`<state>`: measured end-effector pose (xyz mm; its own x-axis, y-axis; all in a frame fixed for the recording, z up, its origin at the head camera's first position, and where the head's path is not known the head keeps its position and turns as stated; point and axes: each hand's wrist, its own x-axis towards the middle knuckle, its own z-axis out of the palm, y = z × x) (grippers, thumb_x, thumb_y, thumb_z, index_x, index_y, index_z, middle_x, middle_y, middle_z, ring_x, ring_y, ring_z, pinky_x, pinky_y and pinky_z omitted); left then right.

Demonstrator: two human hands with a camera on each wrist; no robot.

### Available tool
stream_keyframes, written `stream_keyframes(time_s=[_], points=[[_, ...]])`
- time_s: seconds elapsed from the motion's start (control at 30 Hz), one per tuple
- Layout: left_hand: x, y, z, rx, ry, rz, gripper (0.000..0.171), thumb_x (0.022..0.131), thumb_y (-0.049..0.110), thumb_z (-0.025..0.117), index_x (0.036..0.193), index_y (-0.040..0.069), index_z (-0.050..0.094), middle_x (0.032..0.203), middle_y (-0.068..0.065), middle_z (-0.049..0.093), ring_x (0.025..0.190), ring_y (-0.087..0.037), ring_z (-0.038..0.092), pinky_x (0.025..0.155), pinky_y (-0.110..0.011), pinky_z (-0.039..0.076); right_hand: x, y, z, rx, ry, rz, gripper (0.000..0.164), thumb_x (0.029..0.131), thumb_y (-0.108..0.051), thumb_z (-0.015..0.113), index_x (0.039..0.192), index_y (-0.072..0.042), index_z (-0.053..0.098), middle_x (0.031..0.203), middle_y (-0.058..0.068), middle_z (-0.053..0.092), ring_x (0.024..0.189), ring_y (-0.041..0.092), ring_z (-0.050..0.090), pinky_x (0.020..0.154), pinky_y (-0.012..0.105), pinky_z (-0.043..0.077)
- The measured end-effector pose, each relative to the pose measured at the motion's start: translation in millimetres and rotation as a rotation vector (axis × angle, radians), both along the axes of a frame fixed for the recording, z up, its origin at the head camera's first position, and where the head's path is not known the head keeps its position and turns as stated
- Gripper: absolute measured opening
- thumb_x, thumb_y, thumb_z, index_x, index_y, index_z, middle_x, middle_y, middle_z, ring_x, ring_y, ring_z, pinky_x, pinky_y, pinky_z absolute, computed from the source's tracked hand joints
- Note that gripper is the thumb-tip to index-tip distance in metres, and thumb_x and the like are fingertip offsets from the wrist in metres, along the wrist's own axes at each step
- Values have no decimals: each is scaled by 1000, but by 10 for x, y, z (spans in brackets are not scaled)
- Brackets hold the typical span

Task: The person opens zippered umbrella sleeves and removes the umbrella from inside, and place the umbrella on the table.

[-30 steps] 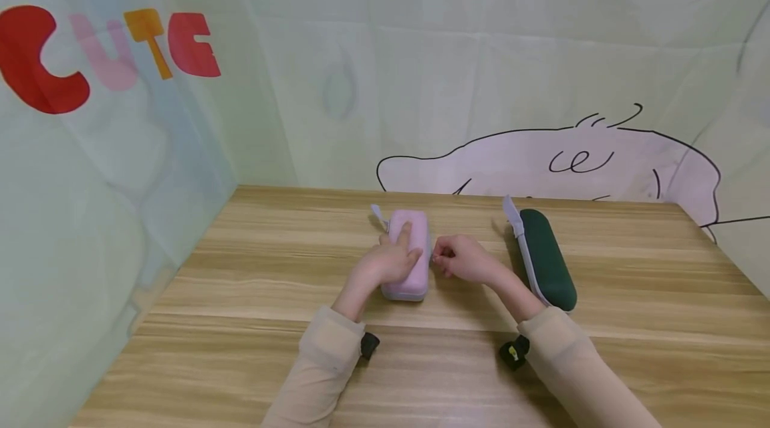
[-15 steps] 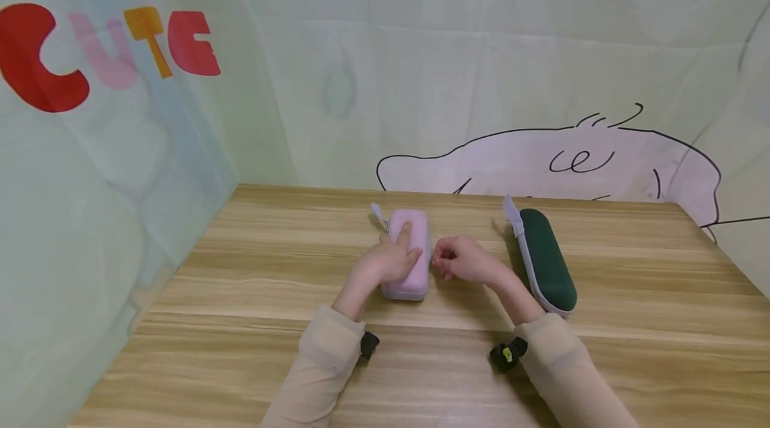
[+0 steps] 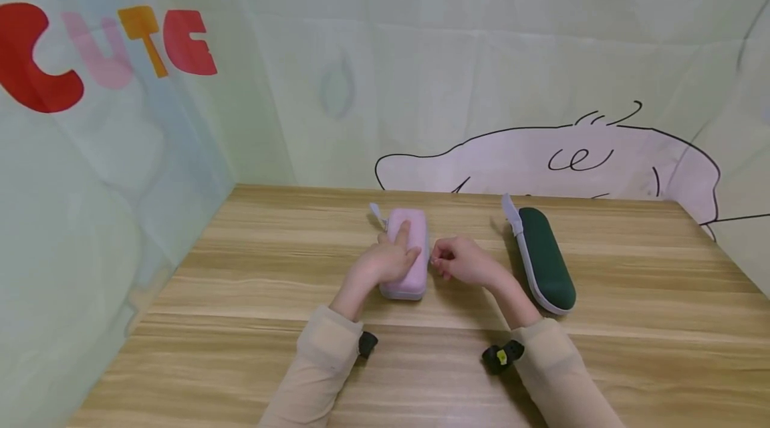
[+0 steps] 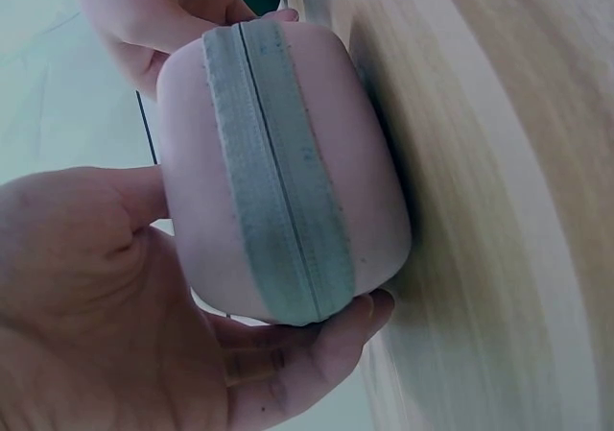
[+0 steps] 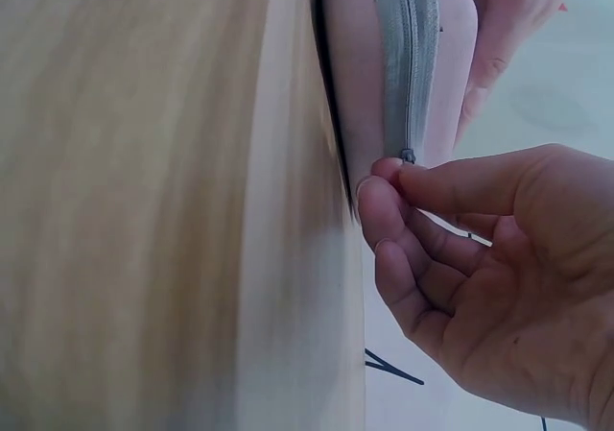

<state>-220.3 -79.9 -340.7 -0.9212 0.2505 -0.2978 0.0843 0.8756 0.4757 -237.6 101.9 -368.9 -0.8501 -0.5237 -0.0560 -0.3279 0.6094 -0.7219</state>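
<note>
A pink hard-shell zip case point(image 3: 415, 274) lies lengthwise on the wooden table. My left hand point(image 3: 385, 262) grips it from above, thumb on the top and fingers down its left side. In the left wrist view, the shut grey zipper band point(image 4: 278, 172) runs across the case's near end. At the right side, my right hand point(image 3: 466, 259) pinches the zipper pull between thumb and index finger, which mostly cover it. The metal zipper slider point(image 5: 408, 155) shows just above those fingertips, with the other fingers curled in.
To the right of my right hand lies a dark green zip case point(image 3: 547, 259) with a grey zipper edge and a pale strap loop point(image 3: 511, 212). A similar pale strap point(image 3: 377, 212) sticks out at the pink case's far left corner. Printed cloth point(image 3: 301, 80) hangs behind the table.
My right forearm and its wrist camera have swung slightly left, while the fingers stay at the same place beside the pink case. The left hand and both cases look unchanged.
</note>
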Motion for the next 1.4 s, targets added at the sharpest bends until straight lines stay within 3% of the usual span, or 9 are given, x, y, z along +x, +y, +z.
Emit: stream_keyframes(time_s=[0.57,1.4], points=[[-1,12,-24,-9,13,-20,66,103,40,33,156,11,6,150,-39,19,124,-49,48,98,-56,44,45,18,-21,11,-9,-15,8,88,3,56,81,1,60,70,8,62,60,14,58,58,24,45],[-14,3,-13,2,2,0,66,103,40,32,156,13,4,152,-39,15,129,-51,42,101,-58,42,127,-7,30,23,-48,-15,9,90,1,56,83,1,61,72,10,62,61,14,58,58,22,46]])
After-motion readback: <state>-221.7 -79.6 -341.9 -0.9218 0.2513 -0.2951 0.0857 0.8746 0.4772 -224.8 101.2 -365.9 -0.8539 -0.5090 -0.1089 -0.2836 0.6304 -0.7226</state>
